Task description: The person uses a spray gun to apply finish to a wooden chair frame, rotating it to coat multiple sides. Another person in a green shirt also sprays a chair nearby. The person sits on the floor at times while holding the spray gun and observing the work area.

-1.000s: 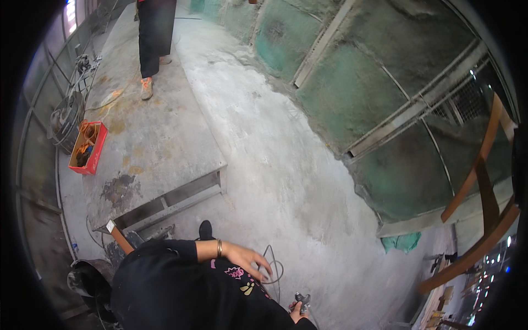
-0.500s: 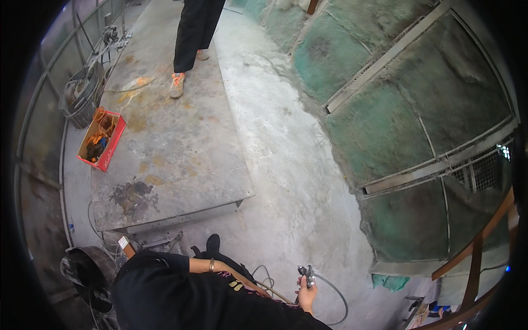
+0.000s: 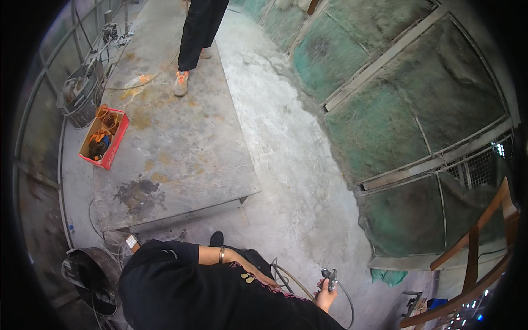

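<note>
And there's the right hand (image 3: pixel 326 298) wrapped round the metal spray-gun-like tool (image 3: pixel 330 276), which juts forward of the grip, long axis seemingly running front to back, while the left hand (image 3: pixel 267 279) sits apart to the left, its own hold impossible to tell

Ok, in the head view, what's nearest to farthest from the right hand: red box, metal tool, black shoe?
1. Metal tool, in the right hand.
2. Black shoe, to the hand's left.
3. Red box, farther left, at the platform's edge.
</note>
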A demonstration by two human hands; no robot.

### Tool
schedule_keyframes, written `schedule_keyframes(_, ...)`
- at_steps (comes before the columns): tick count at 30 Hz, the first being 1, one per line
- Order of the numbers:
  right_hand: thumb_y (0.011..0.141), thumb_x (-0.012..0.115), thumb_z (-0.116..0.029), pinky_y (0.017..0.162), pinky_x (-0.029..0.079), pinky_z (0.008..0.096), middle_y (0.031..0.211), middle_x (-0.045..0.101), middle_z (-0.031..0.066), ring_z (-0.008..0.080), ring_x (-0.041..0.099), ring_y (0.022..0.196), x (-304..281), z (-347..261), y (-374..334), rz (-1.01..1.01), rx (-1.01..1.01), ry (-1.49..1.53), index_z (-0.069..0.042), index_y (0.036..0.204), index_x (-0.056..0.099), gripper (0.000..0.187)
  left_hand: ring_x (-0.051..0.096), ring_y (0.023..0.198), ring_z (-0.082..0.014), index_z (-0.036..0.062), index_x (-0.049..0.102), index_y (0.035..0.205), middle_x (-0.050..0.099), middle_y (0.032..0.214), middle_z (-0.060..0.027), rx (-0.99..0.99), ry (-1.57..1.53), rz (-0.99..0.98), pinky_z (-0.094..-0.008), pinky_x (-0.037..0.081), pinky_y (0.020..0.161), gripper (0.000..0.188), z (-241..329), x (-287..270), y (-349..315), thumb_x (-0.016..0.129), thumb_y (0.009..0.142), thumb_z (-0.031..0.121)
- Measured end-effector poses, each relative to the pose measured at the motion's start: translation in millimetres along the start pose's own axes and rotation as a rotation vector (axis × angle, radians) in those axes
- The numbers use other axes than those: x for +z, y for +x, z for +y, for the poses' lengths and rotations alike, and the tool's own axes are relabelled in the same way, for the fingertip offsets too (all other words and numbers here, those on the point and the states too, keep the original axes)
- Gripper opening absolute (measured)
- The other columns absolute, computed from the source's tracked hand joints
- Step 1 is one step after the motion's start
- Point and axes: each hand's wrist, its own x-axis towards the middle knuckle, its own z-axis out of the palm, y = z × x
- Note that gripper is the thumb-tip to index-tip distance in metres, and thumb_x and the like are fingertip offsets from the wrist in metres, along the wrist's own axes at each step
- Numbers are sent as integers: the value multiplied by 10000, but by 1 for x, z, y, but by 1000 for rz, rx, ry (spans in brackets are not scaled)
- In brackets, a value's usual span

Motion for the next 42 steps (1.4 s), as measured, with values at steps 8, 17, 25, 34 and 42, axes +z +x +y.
schedule_keyframes(8, 1031, 673, -247, 494, 464, 239, 898, 706, 17, 80, 627, 714, 3, -44, -2, -29, -206, -130, -13, 1304, 661, 360, 508, 1399, -338, 122, 560, 1493, 564, 1479, -198, -20, 70, 53, -419, 381, 1183, 521, 13, 20, -32, 540, 1084, 445)
schedule_keyframes(17, 1026, 646, -105, 1045, 491, 366, 1300, 702, 186, 263, 674, 1194, 56, -132, -8, -205, -645, -263, 19, 1435, 588, 431, 513, 1389, -354, 124, 546, 1504, 560, 1478, -200, -174, 177, 232, -426, 380, 1180, 535, 22, 30, -70, 520, 1088, 459)
schedule_keyframes(25, 1020, 647, -98, 1055, 481, 393, 1364, 662, 243, 339, 652, 1260, 147, -151, -6, -117, -793, -193, 13, 1433, 587, 432, 588, 1266, -408, 82, 573, 1401, 590, 1350, -220, -495, 169, 413, -461, 472, 1068, 695, -5, 45, -76, 600, 978, 633)
schedule_keyframes(34, 1035, 633, -108, 1061, 472, 376, 1353, 664, 234, 296, 648, 1215, 225, -176, 9, -211, -880, -44, 65, 1421, 573, 427, 659, 1178, -336, -2, 647, 1257, 650, 1268, -202, -331, 37, 628, -404, 520, 981, 479, -17, 33, -83, 729, 979, 378)
schedule_keyframes(42, 1042, 605, -111, 1079, 448, 342, 1345, 673, 182, 229, 623, 1223, 307, -219, 34, -394, -775, 131, 78, 1412, 581, 416, 677, 1065, -259, 11, 648, 1253, 725, 1103, -155, -281, 16, 522, -372, 529, 933, 495, -20, -12, -124, 791, 938, 366)
